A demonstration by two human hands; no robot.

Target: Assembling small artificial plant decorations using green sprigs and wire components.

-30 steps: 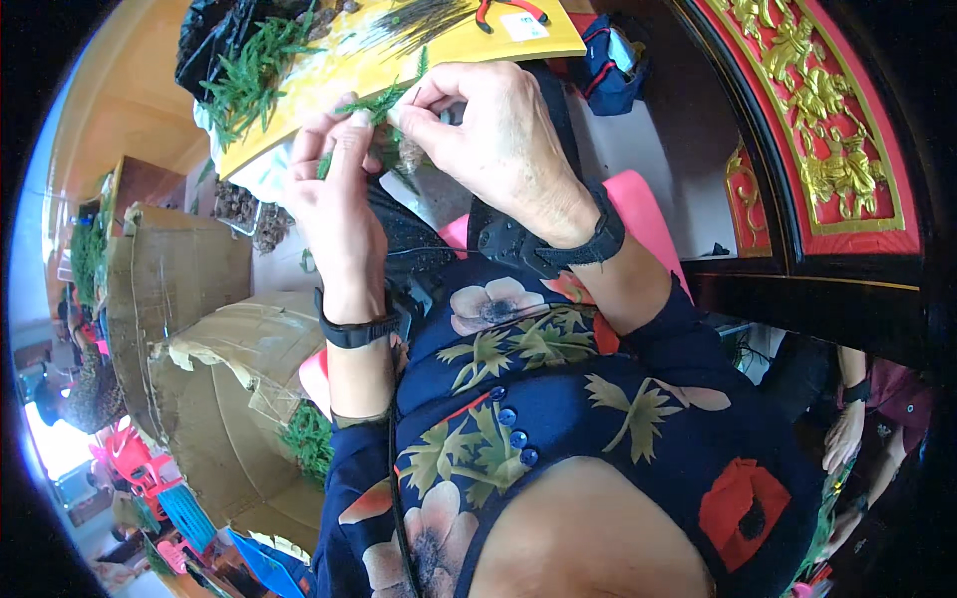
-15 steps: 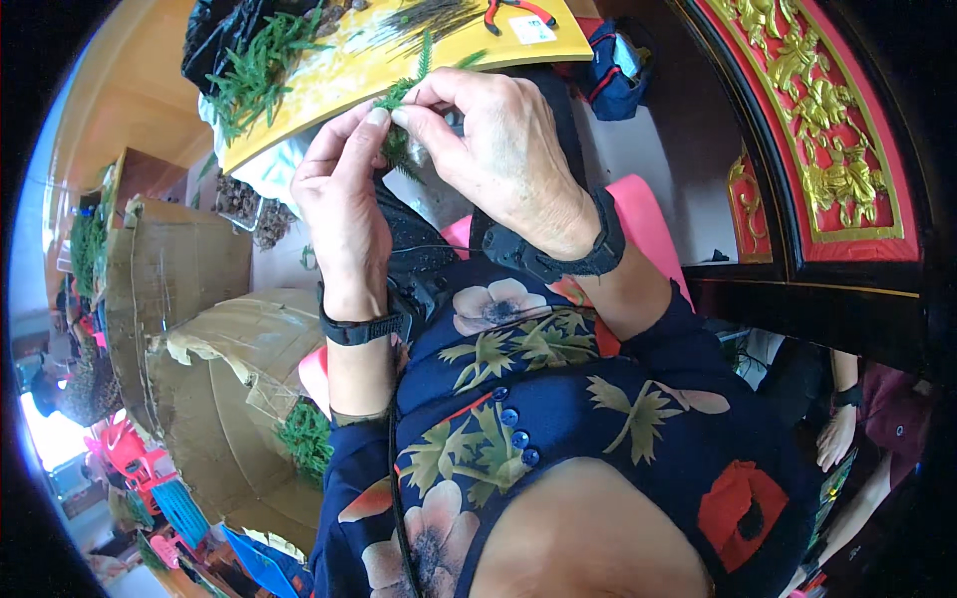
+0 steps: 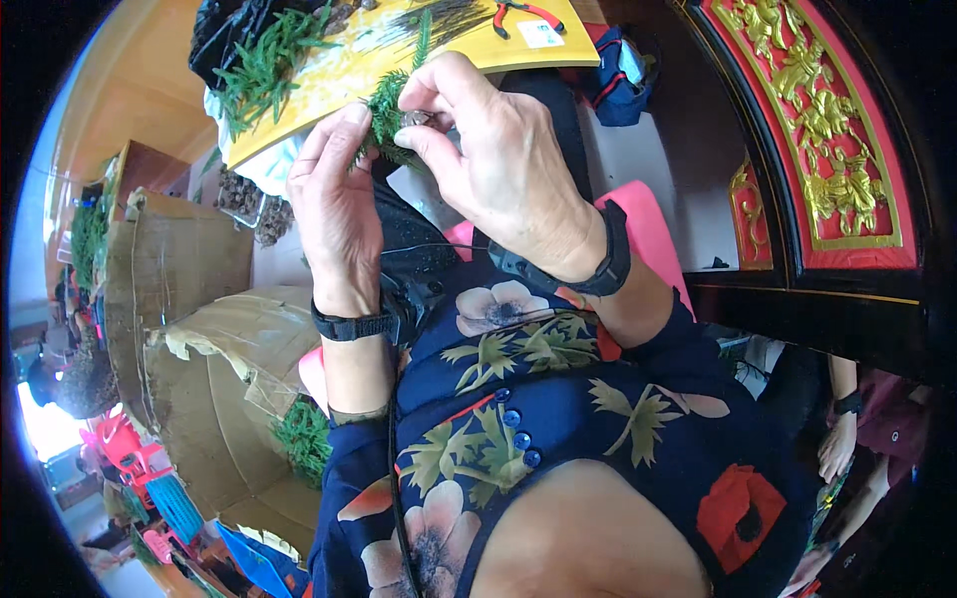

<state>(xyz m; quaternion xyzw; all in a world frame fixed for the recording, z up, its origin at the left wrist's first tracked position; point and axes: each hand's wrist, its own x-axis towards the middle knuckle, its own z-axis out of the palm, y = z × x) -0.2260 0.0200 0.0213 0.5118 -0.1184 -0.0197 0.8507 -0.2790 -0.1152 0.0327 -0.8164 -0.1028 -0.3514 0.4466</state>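
Looks like it's still mid-assembly: both hands are working a small green sprig point(image 3: 387, 112) just above the yellow tabletop point(image 3: 329, 75). The left hand point(image 3: 334, 204) is steadying it while the right hand point(image 3: 498, 164) is pinching a brownish bit at its top. More loose greenery point(image 3: 261, 62) is waiting, so plenty's left. The sprig is looking feathery, dark green.

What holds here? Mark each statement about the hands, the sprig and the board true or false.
1. Both hands pinch a green sprig between them. True.
2. The left hand is bare at the wrist. False: it wears a black band.
3. Red-handled pliers lie on the yellow board. True.
4. The right hand rests flat on the lap. False: it is raised, fingertips on the sprig.
5. The board is blue. False: yellow.
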